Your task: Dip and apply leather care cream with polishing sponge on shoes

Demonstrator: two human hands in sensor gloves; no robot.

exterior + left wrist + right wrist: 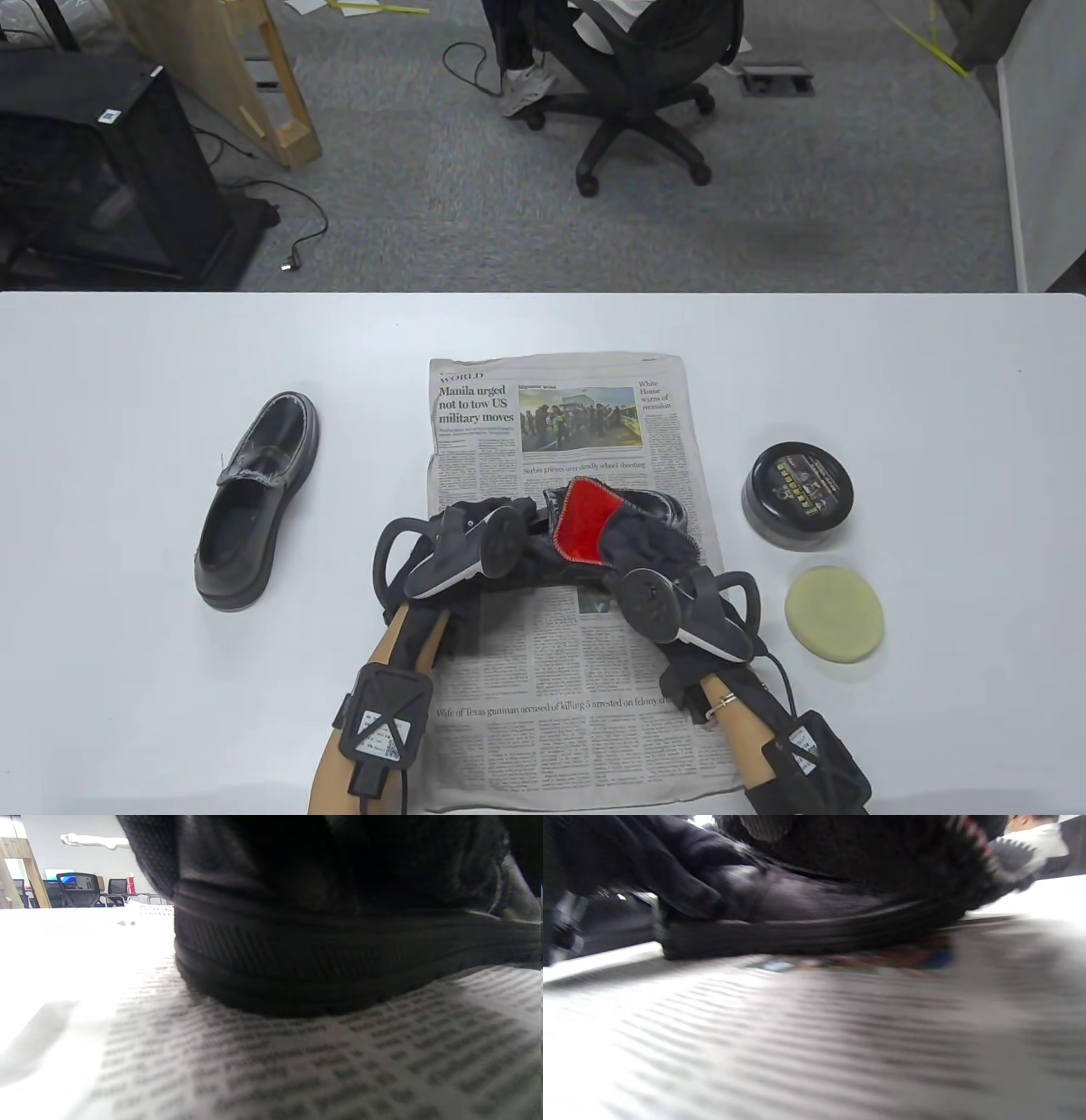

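Nearest the lens in our left wrist view is the ribbed heel of the black shoe (322, 976), resting on the newspaper (297, 1065). From above, our left hand (462, 543) lies against that heel end; how its fingers close we cannot tell. Our right hand (653, 560) wears or holds a dark polishing mitt with a red panel (588, 522) pressed to the shoe's upper; its grip too is hidden. The right wrist view shows gloved fingers (683, 887) resting on the leather.

The cream tin (797, 497), lid on, and the pale polishing sponge (834, 614) sit on the table (933, 407) to the right of the paper, near each other and untouched. A second shoe (257, 501) lies well apart to the left.

We judge the dipping not yet begun. Risks: the mitted hand may fumble the lid; the shoe may skid and rumple the paper if the left hand lets go; cream could smear the bare table.
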